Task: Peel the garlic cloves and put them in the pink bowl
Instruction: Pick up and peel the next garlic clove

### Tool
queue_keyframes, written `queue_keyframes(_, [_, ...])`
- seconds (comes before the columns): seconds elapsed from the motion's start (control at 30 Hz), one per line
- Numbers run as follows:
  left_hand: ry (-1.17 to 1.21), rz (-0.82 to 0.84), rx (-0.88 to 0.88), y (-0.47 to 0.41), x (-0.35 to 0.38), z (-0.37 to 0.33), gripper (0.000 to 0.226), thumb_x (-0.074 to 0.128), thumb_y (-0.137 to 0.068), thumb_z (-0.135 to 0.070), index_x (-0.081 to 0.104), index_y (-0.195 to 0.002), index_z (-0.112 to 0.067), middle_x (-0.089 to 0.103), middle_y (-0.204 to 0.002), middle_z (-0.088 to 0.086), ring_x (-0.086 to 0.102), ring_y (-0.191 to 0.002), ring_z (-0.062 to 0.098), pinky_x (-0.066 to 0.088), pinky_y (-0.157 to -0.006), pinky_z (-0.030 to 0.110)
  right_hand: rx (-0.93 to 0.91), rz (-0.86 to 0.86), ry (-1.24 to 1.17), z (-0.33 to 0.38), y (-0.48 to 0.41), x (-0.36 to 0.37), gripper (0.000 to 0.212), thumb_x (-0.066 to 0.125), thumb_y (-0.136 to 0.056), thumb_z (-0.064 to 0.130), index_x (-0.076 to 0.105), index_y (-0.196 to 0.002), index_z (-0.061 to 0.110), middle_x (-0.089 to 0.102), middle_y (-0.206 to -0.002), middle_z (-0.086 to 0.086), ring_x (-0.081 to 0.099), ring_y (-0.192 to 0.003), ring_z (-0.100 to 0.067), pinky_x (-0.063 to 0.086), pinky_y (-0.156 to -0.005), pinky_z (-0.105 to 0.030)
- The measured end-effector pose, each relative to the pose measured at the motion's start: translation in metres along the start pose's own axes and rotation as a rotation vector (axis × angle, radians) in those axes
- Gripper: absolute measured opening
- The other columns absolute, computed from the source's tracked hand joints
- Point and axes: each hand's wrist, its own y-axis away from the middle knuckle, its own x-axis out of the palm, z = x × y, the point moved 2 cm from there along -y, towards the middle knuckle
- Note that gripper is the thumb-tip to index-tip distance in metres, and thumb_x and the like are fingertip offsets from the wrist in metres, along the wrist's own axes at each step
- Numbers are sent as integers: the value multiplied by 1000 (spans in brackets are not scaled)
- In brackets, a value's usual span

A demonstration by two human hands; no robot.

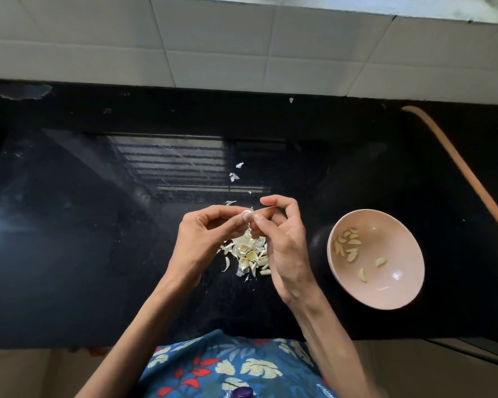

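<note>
Both hands meet above the black counter, pinching one small garlic clove (pixel 247 213) between their fingertips. My left hand (pixel 204 239) holds it from the left with thumb and fingers curled. My right hand (pixel 282 242) pinches it from the right, and a thin strip of skin hangs from the clove. Beneath the hands lies a pile of garlic skins and unpeeled cloves (pixel 249 255). To the right stands the pink bowl (pixel 397 294), holding several peeled cloves (pixel 347 245).
The black counter (pixel 98 225) runs up to a white tiled wall (pixel 213 53). Loose skin flakes (pixel 234 176) lie behind the hands. An orange-brown curved edge (pixel 466 173) runs along the far right. The counter's front edge is just below my forearms.
</note>
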Motion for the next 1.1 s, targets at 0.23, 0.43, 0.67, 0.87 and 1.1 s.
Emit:
queue_keyframes(0.23, [67,54,-4,-1,-2,2,21,77,-77,-13,77,-95,-3,77,-93,13,73,-85,20,57,-78,23,-57,17,70,-2,-1,-2,27,58,-86,8,49,-111,12,59,-75,-2,59,-76,-12,51,-79,-26])
queue_keyframes(0.43, [162,47,-3,0,3,4,21,71,-83,-6,73,-102,2,75,-97,22,74,-90,32,58,-81,28,-56,-2,65,-3,0,1,24,58,-90,3,50,-112,8,61,-76,-2,60,-77,-11,50,-77,-22])
queue_keyframes(0.67, [4,-12,35,1,-2,3,14,74,-83,-8,76,-97,-8,78,-95,10,74,-93,24,58,-84,28,-336,-17,701,5,0,-12,12,74,-87,25,76,-99,26,68,-97,9,67,-92,-17,56,-79,-36])
queue_keyframes(0.87, [-97,-8,25,3,-5,3,21,78,-78,-25,79,-96,-15,78,-90,6,74,-86,18,57,-80,26,-478,-48,850,5,-6,-14,5,76,-88,17,77,-93,18,71,-92,9,66,-90,-11,54,-76,-26])
queue_keyframes(1.1, [-83,-35,-15,2,-6,7,17,79,-79,-24,79,-92,-12,77,-83,10,73,-79,16,56,-75,24,-476,-61,867,-2,-3,-8,6,66,-94,13,71,-91,15,69,-87,9,65,-84,-9,53,-74,-30])
